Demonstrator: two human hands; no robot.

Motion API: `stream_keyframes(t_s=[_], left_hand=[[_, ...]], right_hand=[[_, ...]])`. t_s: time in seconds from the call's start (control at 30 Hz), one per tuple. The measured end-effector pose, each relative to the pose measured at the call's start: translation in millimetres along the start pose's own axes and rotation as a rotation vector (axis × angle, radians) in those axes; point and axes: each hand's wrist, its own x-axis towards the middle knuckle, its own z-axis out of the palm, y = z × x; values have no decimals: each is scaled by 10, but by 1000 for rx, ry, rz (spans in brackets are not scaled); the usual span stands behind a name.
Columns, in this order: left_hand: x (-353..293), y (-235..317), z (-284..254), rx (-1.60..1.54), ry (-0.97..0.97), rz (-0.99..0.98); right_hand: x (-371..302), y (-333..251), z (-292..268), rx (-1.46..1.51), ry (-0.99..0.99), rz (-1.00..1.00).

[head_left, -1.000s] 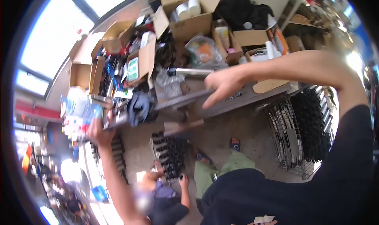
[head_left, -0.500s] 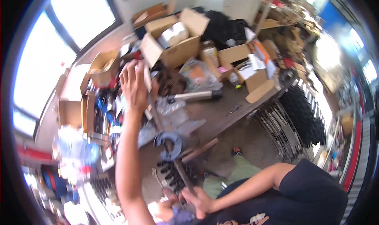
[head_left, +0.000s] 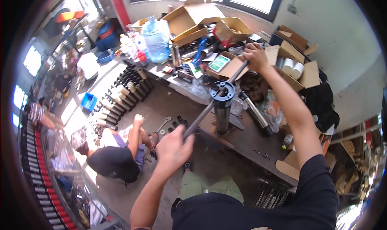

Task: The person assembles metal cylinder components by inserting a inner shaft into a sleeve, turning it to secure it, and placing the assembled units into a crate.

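Observation:
A long dark metal bar runs aslant across the top of an upright metal cylinder at the workbench edge. It passes through a dark, ring-shaped tool head with holes in its rim, seated on the cylinder. My left hand is closed round the bar's near end, out over the floor and slightly blurred. My right hand grips the far end above the bench, arm stretched out. A shiny tube with a black end lies on the bench, right of the cylinder.
A seated person in black is close to my left, near rows of tubes and a spanner on the floor. On the workbench are cardboard boxes, plastic bags and a blue water bottle.
My hands have swapped ends: the left was at the far end, the right near my body. The bar's angle has changed, and my view has swung left, bringing the seated person fully into sight.

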Motion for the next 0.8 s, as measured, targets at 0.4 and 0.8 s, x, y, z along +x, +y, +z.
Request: stream_keyframes(t_s=[0.4,0.8], left_hand=[[1087,59,498,729,673,322],[2360,-343,440,176,748,1026]], right_hand=[[-1513,412,-770,-235,-245,643],[-1925,-1984,-2114,-454,-286,1276]])
